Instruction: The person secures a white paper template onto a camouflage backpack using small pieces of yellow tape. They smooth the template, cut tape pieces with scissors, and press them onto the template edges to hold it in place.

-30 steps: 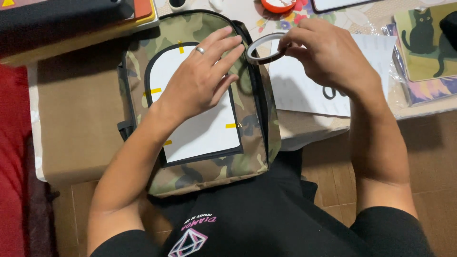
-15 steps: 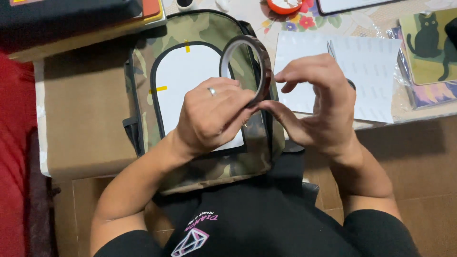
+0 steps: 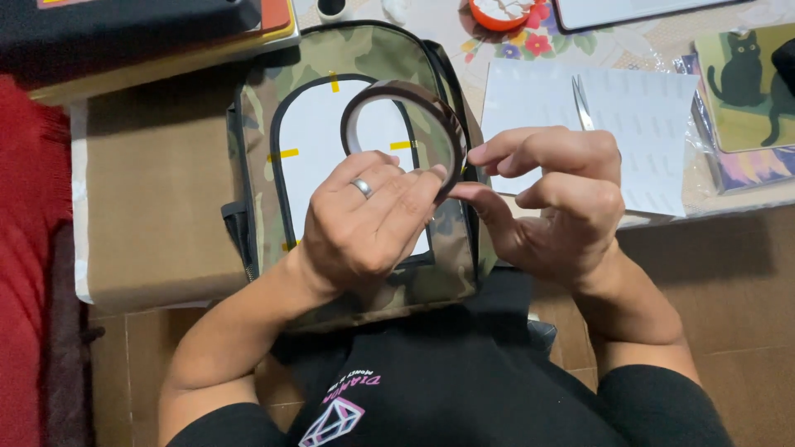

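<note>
While our left hand [image 3: 364, 223] gripped the dark tape roll [image 3: 406, 128] upright, our right hand [image 3: 551, 203] pinched its right rim.

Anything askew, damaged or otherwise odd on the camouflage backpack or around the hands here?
Nothing stands out. The white sheet lies flat on the camouflage backpack, held by small yellow tape tabs. The left hand holds the tape roll while the right hand picks at its edge.

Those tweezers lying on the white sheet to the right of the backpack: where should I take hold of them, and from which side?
Judging by their pose, grip the tweezers across the two arms at mid-length, coming straight down from above. They lie flat on the white sheet, long axis running away from the person, with bare paper either side. The right hand is nearest.
</note>
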